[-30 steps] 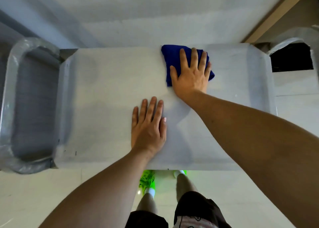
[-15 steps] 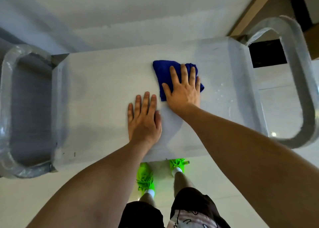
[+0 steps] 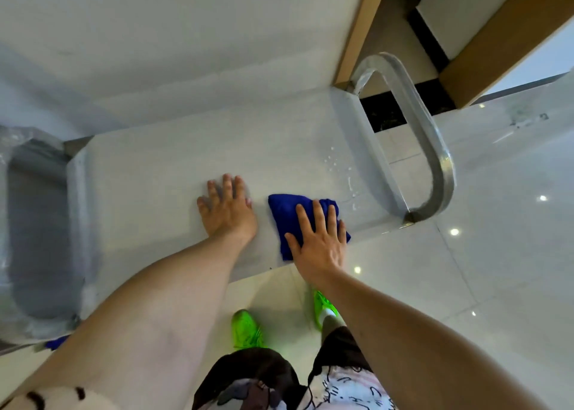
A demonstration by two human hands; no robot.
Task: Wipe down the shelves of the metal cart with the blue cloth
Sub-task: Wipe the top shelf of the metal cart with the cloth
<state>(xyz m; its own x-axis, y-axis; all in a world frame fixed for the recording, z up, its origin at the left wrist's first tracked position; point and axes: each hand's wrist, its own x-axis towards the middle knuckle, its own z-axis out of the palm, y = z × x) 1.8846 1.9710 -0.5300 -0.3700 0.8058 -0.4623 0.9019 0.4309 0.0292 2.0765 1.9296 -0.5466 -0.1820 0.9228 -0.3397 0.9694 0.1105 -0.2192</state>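
While the right hand [image 3: 320, 242] lies flat with straight, slightly spread fingers on the blue cloth [image 3: 284, 215], it presses the folded cloth against the top shelf [image 3: 161, 167] of the metal cart, close to the shelf's near edge and toward its right end. The palm's heel reaches past that near edge, and the cloth's lower right corner sits almost at the rim. Just beside the cloth, to its left and apart from it, the left hand [image 3: 226, 211] rests palm down on the bare shelf surface, fingers extended and close together, gripping nothing. At the shelf's right end a curved metal handle [image 3: 435, 148] loops outward, and a few water droplets [image 3: 338, 164] glisten on the surface between the cloth and that end. At the left end a second handle [image 3: 6, 223], wrapped in clear film, frames a gap. Below the near edge, two bright green shoes [image 3: 247, 330] stand on the glossy pale tiled floor [image 3: 497, 254]. Beyond the far edge runs a white wall [image 3: 186, 37] with a tan wooden trim [image 3: 357, 27] by the far right corner.
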